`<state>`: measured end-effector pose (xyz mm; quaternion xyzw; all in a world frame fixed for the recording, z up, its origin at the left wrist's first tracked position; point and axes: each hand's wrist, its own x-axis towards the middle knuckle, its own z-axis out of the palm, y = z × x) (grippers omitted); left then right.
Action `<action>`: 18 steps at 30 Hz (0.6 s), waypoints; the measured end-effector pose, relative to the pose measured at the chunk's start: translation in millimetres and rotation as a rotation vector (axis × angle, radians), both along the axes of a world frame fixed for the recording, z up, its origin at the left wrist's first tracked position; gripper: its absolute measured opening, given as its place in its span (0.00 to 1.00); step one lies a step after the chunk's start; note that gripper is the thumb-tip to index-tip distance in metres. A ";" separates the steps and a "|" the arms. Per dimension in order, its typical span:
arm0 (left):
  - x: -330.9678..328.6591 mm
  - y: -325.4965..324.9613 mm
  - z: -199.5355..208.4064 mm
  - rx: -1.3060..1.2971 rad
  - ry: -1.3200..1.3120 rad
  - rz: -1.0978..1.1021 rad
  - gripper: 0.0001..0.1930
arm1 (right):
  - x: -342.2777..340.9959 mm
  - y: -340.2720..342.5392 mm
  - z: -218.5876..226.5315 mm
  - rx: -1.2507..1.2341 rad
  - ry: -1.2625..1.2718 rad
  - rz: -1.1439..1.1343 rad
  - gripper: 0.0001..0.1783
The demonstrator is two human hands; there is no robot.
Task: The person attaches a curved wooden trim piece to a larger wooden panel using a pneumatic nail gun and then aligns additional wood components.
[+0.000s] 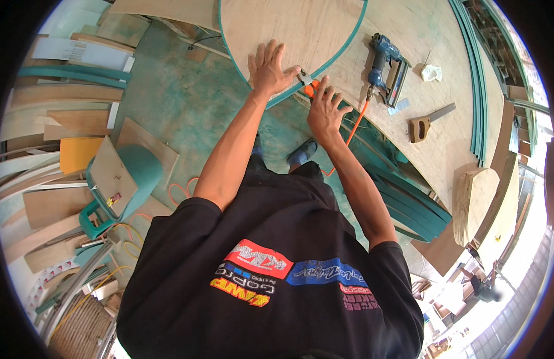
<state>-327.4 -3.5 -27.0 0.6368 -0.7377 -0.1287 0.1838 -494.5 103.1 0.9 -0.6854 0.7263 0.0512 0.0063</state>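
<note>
A rounded plywood panel (295,36) with a teal edge strip (286,96) lies in front of me, its near end jutting past the worktable. My left hand (269,69) is spread flat on the panel near its left edge, holding nothing. Fingers of my right hand (328,113) are bent around the orange handles of a pair of pliers (313,88), though some fingers stick out. The metal head of the pliers rests at the panel's near right edge, close to my left thumb. How the jaws meet the edge strip is too small to tell.
On the worktable (444,99) to the right lie a blue nail gun (384,69) with an orange air hose (356,124), and a handsaw (429,122). Teal strips (477,90) run along the far right. Boards (79,122) and a teal chair (139,173) stand at left.
</note>
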 end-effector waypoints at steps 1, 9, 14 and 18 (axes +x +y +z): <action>-0.4 0.1 1.4 0.008 0.004 0.001 0.48 | 1.8 -0.4 -0.5 -0.005 0.029 -0.013 0.47; -7.5 1.8 1.4 0.026 0.043 0.039 0.46 | -7.9 -5.7 11.3 0.052 -0.264 -0.045 0.37; -5.8 -0.1 0.7 0.019 0.038 0.027 0.46 | -13.9 -5.3 10.5 0.002 -0.340 -0.010 0.35; -3.8 0.8 0.4 -0.003 0.032 0.013 0.47 | -17.4 -5.2 16.7 0.017 -0.405 0.004 0.35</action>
